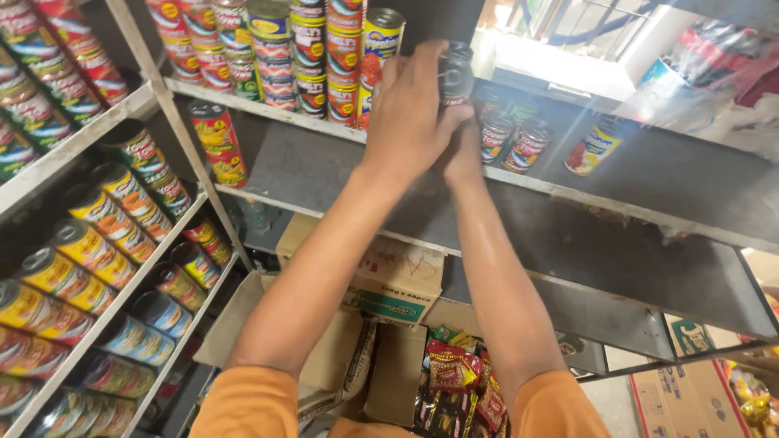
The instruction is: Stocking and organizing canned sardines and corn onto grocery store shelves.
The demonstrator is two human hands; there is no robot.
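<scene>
Both of my hands meet on one dark can (456, 75): my left hand (410, 113) wraps its smooth cylindrical side with fingers closed on it, while my right hand (464, 150) sits under and behind it, its fingers mostly hidden, so I cannot tell how they close. I hold the can above the front edge of the grey metal shelf (649, 174).

At 9 o'clock, slanted racks (77, 146) carry glossy printed cans lying in rows, too many to count.

At 11 o'clock, stacked cans (276, 49) stand upright in columns with red and yellow paper labels.

At 6 o'clock lies a worn cardboard box (398, 284), flaps open.

At 3 o'clock, I count three red-labelled cans (511, 138) leaning together and one yellow-labelled can (594, 146), tilted, apart.

At 6 o'clock, lower, lie crinkled red foil packets (454, 373).
</scene>
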